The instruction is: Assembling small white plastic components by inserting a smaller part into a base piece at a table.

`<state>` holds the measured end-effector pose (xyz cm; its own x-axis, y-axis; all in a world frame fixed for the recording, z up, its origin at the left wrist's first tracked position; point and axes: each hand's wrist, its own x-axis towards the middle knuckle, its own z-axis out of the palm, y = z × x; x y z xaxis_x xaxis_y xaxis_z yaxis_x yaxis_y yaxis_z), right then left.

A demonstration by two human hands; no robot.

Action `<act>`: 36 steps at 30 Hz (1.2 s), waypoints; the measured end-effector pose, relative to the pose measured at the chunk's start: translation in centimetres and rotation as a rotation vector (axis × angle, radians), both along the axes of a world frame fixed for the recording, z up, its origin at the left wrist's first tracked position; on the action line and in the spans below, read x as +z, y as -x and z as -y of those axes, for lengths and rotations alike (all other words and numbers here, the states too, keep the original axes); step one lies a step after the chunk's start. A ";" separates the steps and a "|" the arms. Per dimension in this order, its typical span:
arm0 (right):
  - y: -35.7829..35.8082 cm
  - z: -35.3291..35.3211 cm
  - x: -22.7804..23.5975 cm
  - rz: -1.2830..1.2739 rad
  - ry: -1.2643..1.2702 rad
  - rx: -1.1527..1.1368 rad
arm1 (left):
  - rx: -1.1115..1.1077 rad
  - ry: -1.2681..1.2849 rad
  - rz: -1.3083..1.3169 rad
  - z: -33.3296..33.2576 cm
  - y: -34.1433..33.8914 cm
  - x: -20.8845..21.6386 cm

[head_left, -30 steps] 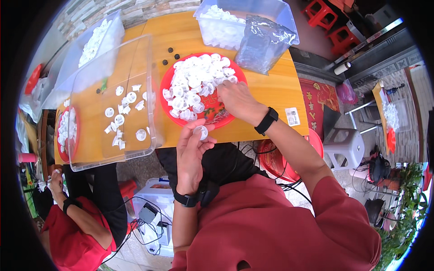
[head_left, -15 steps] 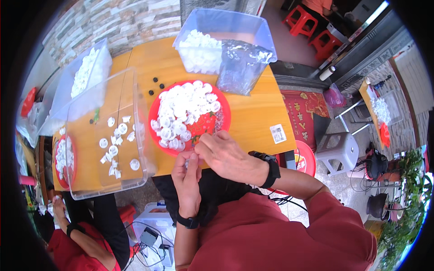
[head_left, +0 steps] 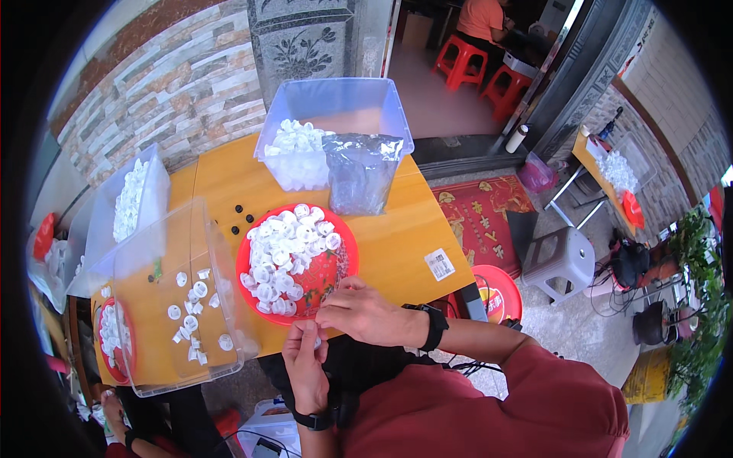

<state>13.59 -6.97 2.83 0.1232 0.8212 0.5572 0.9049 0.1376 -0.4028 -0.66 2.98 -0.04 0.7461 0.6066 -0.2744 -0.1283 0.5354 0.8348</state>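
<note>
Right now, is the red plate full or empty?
Mostly full: white plastic caps are heaped over most of the red plate, leaving only its right and lower edge bare.

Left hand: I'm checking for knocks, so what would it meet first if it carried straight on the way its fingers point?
Probably the right hand, which the left hand already touches; beyond lies the red plate.

Plate of plastic caps (head_left: 294,259) sits near the table's (head_left: 397,244) front edge, hands meeting just in front of it. Clear bin (head_left: 172,298) with loose caps is at the left edge. Another bin (head_left: 332,130) holding caps and a plastic bag (head_left: 359,175) is at the back edge.
</note>
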 end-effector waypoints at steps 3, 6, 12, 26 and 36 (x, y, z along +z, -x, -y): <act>-0.2 0.1 0.3 -0.029 0.011 -0.043 | -0.016 -0.047 0.037 0.0 -0.8 0.6; -0.3 0.2 0.7 -0.111 -0.095 -0.126 | -0.004 -0.041 0.017 -0.2 -1.2 1.4; -0.4 0.7 1.3 -0.205 -0.115 -0.206 | 0.048 0.082 0.071 -0.3 -0.5 1.6; 1.2 1.8 1.9 -0.278 -0.150 -0.256 | -0.033 -0.142 0.077 0.4 0.1 3.1; 1.8 1.5 1.7 -0.210 -0.130 -0.237 | -0.011 -0.074 0.155 0.8 -0.3 3.0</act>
